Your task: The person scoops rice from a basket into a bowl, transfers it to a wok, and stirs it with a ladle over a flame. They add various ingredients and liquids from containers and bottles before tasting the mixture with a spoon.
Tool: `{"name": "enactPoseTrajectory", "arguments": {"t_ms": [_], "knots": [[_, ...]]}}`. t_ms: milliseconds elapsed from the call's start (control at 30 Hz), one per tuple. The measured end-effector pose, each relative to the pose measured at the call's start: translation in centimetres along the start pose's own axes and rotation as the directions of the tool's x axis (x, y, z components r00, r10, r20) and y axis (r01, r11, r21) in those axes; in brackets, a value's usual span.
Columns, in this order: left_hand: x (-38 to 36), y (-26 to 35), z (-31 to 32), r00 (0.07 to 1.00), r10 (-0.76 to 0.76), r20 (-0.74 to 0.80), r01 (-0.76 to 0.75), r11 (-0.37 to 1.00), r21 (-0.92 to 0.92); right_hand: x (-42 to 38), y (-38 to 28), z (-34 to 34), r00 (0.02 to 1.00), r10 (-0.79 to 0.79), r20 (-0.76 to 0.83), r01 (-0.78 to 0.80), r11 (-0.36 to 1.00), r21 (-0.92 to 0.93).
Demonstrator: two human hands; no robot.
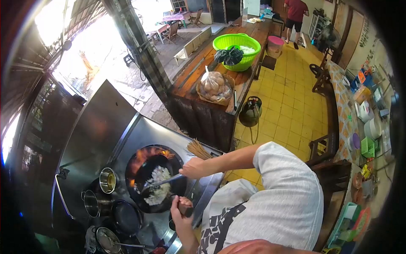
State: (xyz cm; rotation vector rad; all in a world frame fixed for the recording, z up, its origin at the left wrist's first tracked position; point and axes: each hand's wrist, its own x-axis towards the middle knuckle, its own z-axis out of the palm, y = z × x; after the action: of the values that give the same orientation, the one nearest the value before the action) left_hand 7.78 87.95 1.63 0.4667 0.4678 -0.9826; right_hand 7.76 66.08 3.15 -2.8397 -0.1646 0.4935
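Observation:
A black wok [177, 163] sits over high flames [141, 158] on the steel stove. White rice [157, 192] lies in the wok. My right hand [195, 168] is closed around the handle of a metal spatula [169, 180], whose head is down among the rice. My left hand [182, 207] grips the wok's wooden handle [185, 209] on the side nearest my body.
A small steel pot [108, 180], a larger pot [91, 203] and a black frying pan [127, 218] stand beyond the wok. Thin sticks [196, 149] lie at the stove's edge. A green basket [237, 42] and bagged food [215, 84] rest on the wooden counter. A person [294, 19] stands far off.

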Motion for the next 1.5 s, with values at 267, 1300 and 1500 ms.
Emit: {"name": "enactPoseTrajectory", "arguments": {"t_ms": [267, 1300, 1500], "knots": [[2.0, -1.1, -8.0, 0.979, 0.099, -0.178, -0.069, 0.984, 0.164, -4.1, -0.8, -1.0, 0.991, -0.091, -0.101, 0.094, 0.995, 0.033], [3.1, -0.6, -8.1, 0.939, 0.317, -0.134, -0.208, 0.832, 0.515, -3.6, -2.6, 4.9, 0.996, 0.092, -0.015, -0.085, 0.955, 0.283], [-2.7, -5.5, -2.4, 0.963, 0.114, -0.246, -0.012, 0.925, 0.381, -4.6, 0.9, 0.1, 0.991, 0.062, -0.118, -0.058, 0.998, 0.033]]}}
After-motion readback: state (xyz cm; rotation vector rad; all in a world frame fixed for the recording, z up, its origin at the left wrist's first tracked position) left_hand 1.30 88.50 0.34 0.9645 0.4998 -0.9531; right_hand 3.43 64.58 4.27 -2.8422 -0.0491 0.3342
